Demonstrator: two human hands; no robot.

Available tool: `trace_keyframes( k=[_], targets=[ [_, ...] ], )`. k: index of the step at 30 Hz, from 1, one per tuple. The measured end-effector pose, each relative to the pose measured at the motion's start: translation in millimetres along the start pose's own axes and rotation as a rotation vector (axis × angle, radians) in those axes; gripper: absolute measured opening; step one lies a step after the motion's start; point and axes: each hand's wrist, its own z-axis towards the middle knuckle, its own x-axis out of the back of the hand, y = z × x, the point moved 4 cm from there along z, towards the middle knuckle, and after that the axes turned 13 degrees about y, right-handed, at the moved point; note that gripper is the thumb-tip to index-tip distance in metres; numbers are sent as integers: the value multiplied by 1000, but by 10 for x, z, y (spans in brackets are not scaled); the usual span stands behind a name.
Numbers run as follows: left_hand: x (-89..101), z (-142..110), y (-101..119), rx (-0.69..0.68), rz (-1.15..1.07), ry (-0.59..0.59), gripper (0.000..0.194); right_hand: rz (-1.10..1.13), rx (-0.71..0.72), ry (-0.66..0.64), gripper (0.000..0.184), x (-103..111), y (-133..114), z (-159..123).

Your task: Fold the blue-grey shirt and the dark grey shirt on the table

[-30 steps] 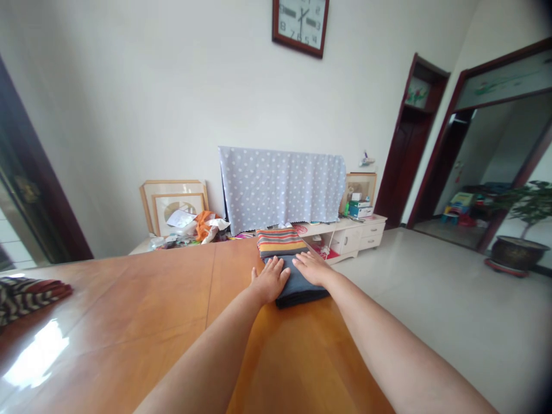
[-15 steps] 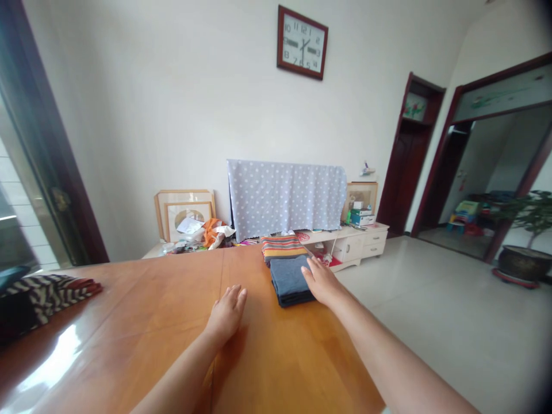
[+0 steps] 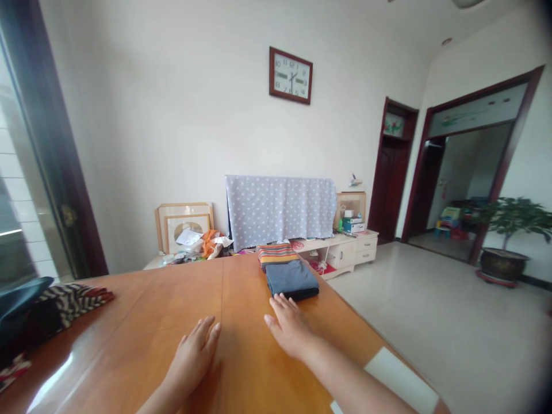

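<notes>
A folded blue-grey garment with a darker layer under it lies near the right edge of the wooden table. Just behind it, partly covered, is a folded striped cloth in orange, yellow and grey. My right hand is just in front of the blue-grey garment, holding nothing, its fingers outstretched; whether the fingertips touch the garment I cannot tell. My left hand hovers over or rests on the table farther left, empty, with the fingers extended and the thumb a little apart.
A heap of dark and zebra-striped clothes lies at the table's left. A white sheet sits at the right front edge. Beyond the table stands a low white cabinet beside a dotted cloth cover. A potted plant stands right.
My right hand has come off the blue-grey garment and moved back toward me. My left hand has also drawn back and to the left. The view has tilted up and turned right.
</notes>
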Motion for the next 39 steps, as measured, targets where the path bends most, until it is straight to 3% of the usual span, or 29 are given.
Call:
trace_keyframes(
  k=[4, 7, 12, 19, 26, 32, 39],
  targets=[
    [248, -276, -193, 23, 29, 31, 65, 81, -39, -158, 72, -151, -342, -367],
    [471, -501, -312, 47, 55, 52, 65, 87, -75, -199, 76, -204, -491, -541],
    [762, -891, -548, 98, 110, 47, 67, 56, -152, -197, 75, -277, -612, -735],
    [1098, -1387, -795, 117, 259, 35, 65, -50, -120, -112, 67, -299, -683, -871],
    [1358, -1685, -621, 139, 359, 41, 56, -96, -82, -72, 65, -337, -666, -903],
    [1440, -1799, -433, 130, 316, 106, 47, -151, -6, -29, 65, -594, -507, -874],
    [1512, -1902, -375, 139, 288, 129, 42, -145, 41, -8, 69, -892, -234, -816]
  ],
)
